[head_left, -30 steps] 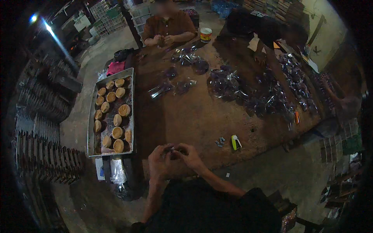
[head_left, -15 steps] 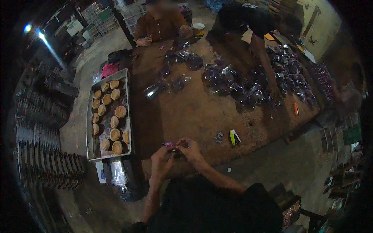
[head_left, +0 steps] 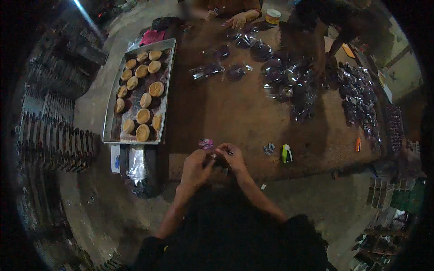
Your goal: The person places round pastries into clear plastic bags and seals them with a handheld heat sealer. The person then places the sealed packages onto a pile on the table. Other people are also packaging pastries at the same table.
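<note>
My left hand point(head_left: 196, 167) is closed on a small pink packet point(head_left: 206, 143) at the table's near edge. Beside it my right hand point(head_left: 232, 158) is closed, fingertips pinched on something small and shiny that I cannot make out. To the right lie small metal pieces point(head_left: 269, 149) and a green-and-white stapler-like tool point(head_left: 286, 153). To the left stands a metal tray point(head_left: 168, 90) holding several round pale-brown baked pieces point(head_left: 143, 116). Below it lies a stack of clear bags point(head_left: 136, 160).
Wrapped dark bundles point(head_left: 352, 99) cover the right and back of the table point(head_left: 217, 108), with an orange tool point(head_left: 358, 144) and a tub point(head_left: 272, 17). Two co-workers point(head_left: 244, 18) point(head_left: 332, 25) work across it. Metal racks point(head_left: 49, 144) stand at the left.
The view has tilted down, so the table sits higher in the picture. The pink packet has come into sight above my left hand. The co-workers' hands and arms have moved.
</note>
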A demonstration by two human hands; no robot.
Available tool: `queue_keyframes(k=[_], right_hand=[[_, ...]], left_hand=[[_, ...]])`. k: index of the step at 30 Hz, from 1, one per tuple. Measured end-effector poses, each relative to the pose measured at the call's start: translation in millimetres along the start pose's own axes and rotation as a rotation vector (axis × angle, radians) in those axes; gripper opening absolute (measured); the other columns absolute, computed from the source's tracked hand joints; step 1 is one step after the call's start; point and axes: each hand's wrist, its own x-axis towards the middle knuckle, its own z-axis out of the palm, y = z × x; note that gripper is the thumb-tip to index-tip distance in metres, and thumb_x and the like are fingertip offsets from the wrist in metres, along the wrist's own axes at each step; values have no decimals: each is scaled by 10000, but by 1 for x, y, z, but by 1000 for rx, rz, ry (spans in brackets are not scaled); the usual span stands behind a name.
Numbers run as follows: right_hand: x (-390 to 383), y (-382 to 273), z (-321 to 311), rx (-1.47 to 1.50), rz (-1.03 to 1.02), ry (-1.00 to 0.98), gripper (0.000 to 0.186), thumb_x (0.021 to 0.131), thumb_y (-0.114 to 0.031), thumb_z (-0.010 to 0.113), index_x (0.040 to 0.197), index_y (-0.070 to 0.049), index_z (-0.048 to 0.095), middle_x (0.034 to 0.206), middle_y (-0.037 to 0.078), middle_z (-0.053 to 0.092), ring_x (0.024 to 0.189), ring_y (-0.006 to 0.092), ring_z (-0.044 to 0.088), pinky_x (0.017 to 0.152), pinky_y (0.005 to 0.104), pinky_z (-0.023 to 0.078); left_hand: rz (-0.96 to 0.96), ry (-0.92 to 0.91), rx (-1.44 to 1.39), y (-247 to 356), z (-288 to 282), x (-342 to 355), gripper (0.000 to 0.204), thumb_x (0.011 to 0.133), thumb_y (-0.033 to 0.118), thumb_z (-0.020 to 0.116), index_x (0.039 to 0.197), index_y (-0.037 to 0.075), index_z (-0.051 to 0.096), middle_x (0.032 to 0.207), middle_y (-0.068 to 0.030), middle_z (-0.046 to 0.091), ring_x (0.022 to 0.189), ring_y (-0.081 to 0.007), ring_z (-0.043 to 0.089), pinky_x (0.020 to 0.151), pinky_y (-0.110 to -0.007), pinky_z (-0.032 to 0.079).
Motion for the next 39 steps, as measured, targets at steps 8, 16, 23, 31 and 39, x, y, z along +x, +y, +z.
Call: queue_keyframes(k=[8,16,23,31,39], right_hand=[[-8,22,51,-272,-363,-138,194,958,-178,754,1049,-16,698,927,23,693,877,126,630,809,298,501],[61,33,45,-742,-361,1,225,936,-250,726,1036,-50,700,1013,111,681,899,317,692,817,436,547],[95,55,35,-1087,-408,-45,220,879,-210,755,1056,-101,683,1081,100,622,960,373,684,796,502,558],[93,54,31,-1098,-358,-59,240,864,-225,778,1020,-80,667,1104,120,658,991,371,683,825,491,551],[101,45,29,-1008,-325,30,251,854,-194,785,1070,-77,733,1012,147,693,987,364,675,851,470,546]], left_hand=[[-296,53,7,-41,-33,-20,209,869,92,753,1061,9,760,958,-175,743,873,-317,732,780,-402,562],[-492,88,38,-92,-45,-38,262,884,128,753,1105,-11,732,1000,-183,769,943,-293,760,831,-364,578],[-449,102,-114,-93,-50,-37,231,894,125,745,1080,-10,721,960,-188,760,907,-306,759,805,-378,575],[-392,129,-67,-100,-48,-42,223,900,119,724,1050,-45,706,928,-205,747,876,-313,756,762,-392,562],[-438,146,-44,-97,-38,-47,203,892,119,732,1046,-12,721,917,-196,736,816,-291,719,775,-375,550]])
